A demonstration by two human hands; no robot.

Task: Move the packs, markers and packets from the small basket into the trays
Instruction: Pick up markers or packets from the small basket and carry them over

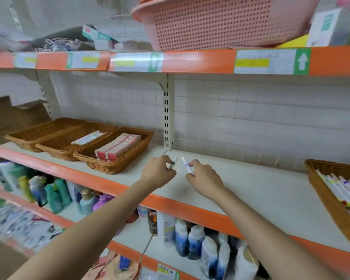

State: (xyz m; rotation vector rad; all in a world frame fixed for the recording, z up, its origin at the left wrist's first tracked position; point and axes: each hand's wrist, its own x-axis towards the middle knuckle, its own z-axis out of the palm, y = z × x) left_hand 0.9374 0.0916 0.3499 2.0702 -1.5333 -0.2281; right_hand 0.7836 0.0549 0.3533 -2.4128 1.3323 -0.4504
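Fingers of both hands were curled in pinches, arms stretched forward over the white shelf board (251,190). Left hand (158,174) held a white marker with a green band (172,163); right hand (204,178) held a white marker with a purple band (187,165), tips angled up, close together. Brown wicker trays (117,164) sat to the left.

Shop, orange price-label shelves (190,61), toiletry bottles (194,241)
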